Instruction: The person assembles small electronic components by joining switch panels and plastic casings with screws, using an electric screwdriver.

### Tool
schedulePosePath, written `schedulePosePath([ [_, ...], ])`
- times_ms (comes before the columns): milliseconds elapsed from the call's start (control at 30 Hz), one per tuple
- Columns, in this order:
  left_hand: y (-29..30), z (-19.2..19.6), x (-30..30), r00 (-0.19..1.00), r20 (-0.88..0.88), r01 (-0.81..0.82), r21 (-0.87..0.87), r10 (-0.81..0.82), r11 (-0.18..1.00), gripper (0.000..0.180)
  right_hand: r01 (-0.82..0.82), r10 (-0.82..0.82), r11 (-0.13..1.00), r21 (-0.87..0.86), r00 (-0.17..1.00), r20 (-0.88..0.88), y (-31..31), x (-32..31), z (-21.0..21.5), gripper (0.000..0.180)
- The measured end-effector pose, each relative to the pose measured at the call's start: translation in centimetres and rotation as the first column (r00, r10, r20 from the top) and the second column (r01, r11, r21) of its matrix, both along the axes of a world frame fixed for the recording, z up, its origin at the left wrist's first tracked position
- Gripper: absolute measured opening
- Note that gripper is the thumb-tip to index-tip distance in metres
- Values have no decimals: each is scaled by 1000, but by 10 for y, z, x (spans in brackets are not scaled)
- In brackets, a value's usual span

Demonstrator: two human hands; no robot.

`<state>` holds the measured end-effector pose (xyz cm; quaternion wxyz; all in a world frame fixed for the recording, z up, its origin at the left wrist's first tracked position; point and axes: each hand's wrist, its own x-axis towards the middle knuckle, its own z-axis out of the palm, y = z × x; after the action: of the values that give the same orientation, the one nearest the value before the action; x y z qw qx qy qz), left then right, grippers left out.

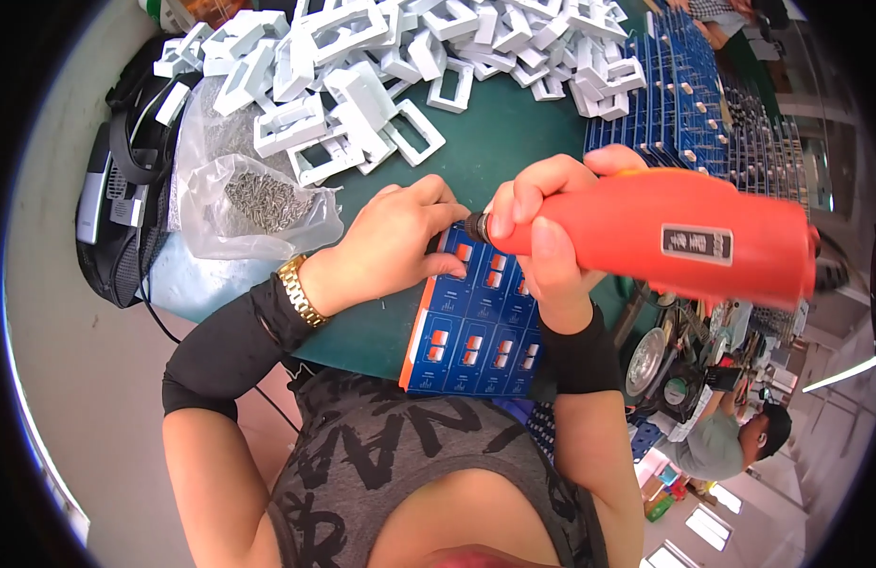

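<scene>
My right hand [554, 208] is wrapped round a red electric screwdriver [637, 232], which lies almost level with its dark nose pointing left. The nose reaches the far left corner of a blue printed panel [471, 322] with rows of small red-and-white switch-like pieces. At that same corner my left hand [386, 237] grips the panel's left edge. Its thumb rests on the panel's face and the curled fingers are close to the screwdriver's tip. Whether a screw is under the tip cannot be made out.
Many white plastic frames [362, 104] are heaped at the back of the green table [518, 118]. A clear bag of small screws [268, 204] lies left of my left hand. Blue panels [675, 85] stand stacked at the far right. A black bag [125, 180] sits left. Another person [732, 440] is at right.
</scene>
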<state>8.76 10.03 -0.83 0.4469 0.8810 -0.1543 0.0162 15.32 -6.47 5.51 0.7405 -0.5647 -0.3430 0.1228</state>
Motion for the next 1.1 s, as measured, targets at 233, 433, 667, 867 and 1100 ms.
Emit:
schedulePosePath([
  [233,-3,-4,-1,1000,29,-3,-29,3,1000,47,-25,20,999,47,994,107,-3,3,-4,61],
  [433,-2,-6,-2,999,29,-15,-29,16,999,46,-72,67,996,52,994,90,-4,4,-6,60],
  [667,0,1,-4,999,32,7,-11,-7,1000,45,-47,45,998,37,998,44,-1,1,-3,62],
  [867,-1,-6,-4,1000,8,17,10,-17,1000,54,-112,103,962,248,993,48,-17,7,8,68],
  [1100,14,29,-20,1000,6,6,175,-7,985,29,156,-215,961,228,941,262,-120,-23,73,72],
])
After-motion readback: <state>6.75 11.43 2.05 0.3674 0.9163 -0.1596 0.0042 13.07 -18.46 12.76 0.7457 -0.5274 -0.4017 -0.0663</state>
